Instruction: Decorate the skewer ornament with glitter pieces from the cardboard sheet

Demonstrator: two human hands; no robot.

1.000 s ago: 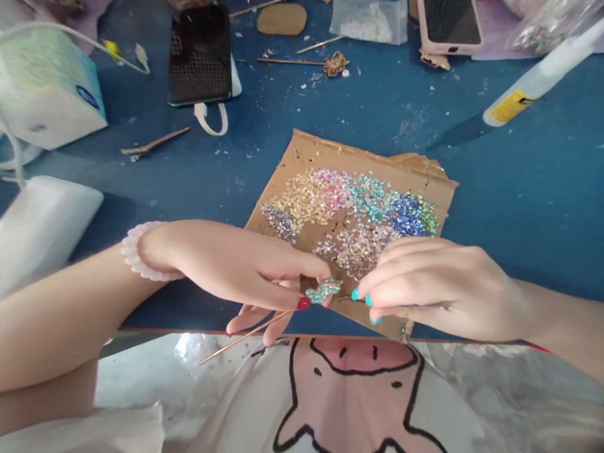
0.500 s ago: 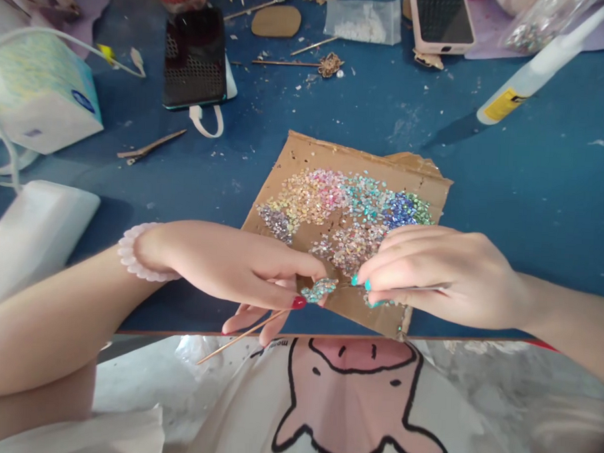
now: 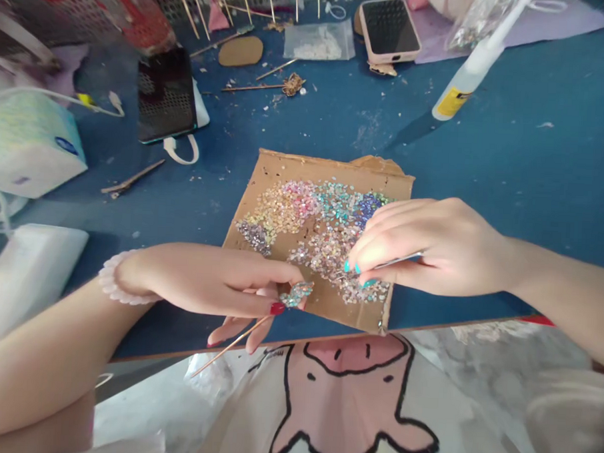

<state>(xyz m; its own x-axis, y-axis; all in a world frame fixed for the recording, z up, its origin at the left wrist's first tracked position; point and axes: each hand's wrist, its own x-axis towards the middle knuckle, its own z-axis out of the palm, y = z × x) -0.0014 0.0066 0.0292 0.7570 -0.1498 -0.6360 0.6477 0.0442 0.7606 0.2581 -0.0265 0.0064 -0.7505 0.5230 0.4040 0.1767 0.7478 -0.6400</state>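
Note:
My left hand [image 3: 219,283] pinches a thin hair stick [image 3: 234,344] between thumb and fingers. Its head is an ornament [image 3: 296,294] covered in turquoise and clear rhinestones, just past my thumbnail. In my right hand [image 3: 421,248] is a slim metal tool, apparently tweezers [image 3: 398,259], its tip hidden or too small to make out. That hand is closed and hovers over or touches the loose rhinestones [image 3: 325,251], sorted by colour into yellow, pink, turquoise, blue and grey patches. They lie on a piece of cardboard [image 3: 279,165] at the table's near edge.
A glue bottle [image 3: 452,99] stands at the back right. Farther back lie a pink-cased phone [image 3: 390,30], a bag of white bits [image 3: 320,41] and another hair stick [image 3: 252,87]. To the left are a black phone [image 3: 167,97], a hair clip [image 3: 134,178] and a tissue box [image 3: 32,144].
My right hand has moved away from the ornament, back over the rhinestones on the cardboard. My left hand keeps its hold on the hair stick. The whole view has shifted slightly.

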